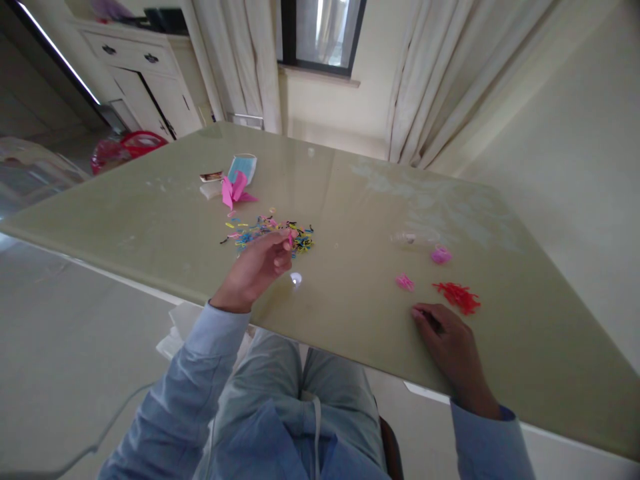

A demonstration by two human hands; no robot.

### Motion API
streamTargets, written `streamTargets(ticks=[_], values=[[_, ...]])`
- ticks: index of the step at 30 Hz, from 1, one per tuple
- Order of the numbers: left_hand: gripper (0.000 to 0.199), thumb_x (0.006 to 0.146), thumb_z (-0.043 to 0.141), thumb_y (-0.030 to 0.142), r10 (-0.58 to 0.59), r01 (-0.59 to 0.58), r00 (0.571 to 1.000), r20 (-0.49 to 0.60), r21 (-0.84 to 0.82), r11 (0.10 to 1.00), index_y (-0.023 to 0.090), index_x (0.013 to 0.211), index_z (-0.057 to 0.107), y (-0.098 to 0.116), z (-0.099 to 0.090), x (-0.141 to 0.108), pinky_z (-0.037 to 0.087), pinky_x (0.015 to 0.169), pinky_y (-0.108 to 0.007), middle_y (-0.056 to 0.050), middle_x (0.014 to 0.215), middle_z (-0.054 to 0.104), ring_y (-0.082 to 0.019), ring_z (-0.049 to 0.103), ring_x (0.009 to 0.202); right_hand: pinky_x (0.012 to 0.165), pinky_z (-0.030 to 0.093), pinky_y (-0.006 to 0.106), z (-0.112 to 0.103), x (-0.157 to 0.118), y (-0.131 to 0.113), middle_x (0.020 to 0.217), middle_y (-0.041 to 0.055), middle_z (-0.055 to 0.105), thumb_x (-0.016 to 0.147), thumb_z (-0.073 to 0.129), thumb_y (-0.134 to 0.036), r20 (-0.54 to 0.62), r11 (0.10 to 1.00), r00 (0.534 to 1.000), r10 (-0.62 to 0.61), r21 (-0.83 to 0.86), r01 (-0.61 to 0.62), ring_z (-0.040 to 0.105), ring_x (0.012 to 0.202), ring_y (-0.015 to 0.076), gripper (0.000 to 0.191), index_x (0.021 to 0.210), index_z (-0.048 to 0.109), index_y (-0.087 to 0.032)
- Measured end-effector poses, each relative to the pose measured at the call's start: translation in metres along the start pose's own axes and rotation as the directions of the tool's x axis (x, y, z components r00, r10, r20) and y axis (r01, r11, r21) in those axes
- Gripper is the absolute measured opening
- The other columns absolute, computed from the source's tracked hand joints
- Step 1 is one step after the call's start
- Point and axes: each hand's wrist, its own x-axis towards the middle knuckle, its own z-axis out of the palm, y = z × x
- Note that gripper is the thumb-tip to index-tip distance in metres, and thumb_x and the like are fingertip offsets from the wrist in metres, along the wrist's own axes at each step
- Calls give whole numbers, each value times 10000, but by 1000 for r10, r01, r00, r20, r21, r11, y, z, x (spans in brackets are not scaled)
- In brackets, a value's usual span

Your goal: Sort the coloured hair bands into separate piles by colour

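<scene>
Head view: my left hand (pixel 264 265) pinches a small pink elastic band (pixel 291 239) above the multicoloured heap of similar bands (pixel 253 232) on the table (pixel 340 313); a slack fingertip grip could drop it back among the other colours, or my wrist, dipping, might scatter the heap; my right hand (pixel 447 340) rests loosely curled — whether it holds anything, I cannot tell — near the pink pile (pixel 405 283) and the red pile (pixel 457 297), where a careless slide could mix them; the pinched band looks bright, thin and short, partly hidden by my fingers.
</scene>
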Motion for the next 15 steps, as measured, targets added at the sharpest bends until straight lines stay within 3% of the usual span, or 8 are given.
streamTargets(ticks=[4, 7, 12, 15], values=[[156, 746, 710, 298, -110, 138, 986, 127, -234, 962, 176, 825, 652, -12, 19, -2, 225, 432, -191, 52, 641, 508, -42, 260, 457, 753, 520, 368, 0, 0, 0, 850, 76, 741, 931, 546, -473, 5, 1000, 1000, -4, -2, 4, 673, 759, 223, 313, 899, 716, -212], [229, 713, 782, 317, -166, 205, 972, 165, -263, 943, 168, 858, 684, -28, 40, 1, 259, 434, -182, 43, 686, 565, -30, 329, 465, 745, 515, 364, 1, 0, -1, 849, 77, 740, 932, 544, -474, 2, 1000, 1000, 10, -1, -10, 669, 759, 221, 315, 895, 715, -212], [337, 673, 813, 436, -112, 108, 972, 206, 34, 994, 146, 811, 714, -61, 88, 15, 278, 441, -201, -29, 786, 682, -39, 431, 483, 730, 510, 350, -1, 0, -4, 828, 73, 730, 935, 539, -451, 6, 1000, 1000, 9, -6, -9, 657, 752, 214, 301, 887, 716, -212], [269, 714, 763, 409, -79, 7, 957, 278, 252, 968, 150, 774, 723, -84, 116, 26, 345, 478, -225, -32, 755, 704, -62, 458, 488, 734, 508, 347, -2, 0, -7, 841, 73, 733, 941, 537, -436, 16, 1000, 1000, 17, 4, -17, 658, 765, 215, 289, 896, 716, -213]])
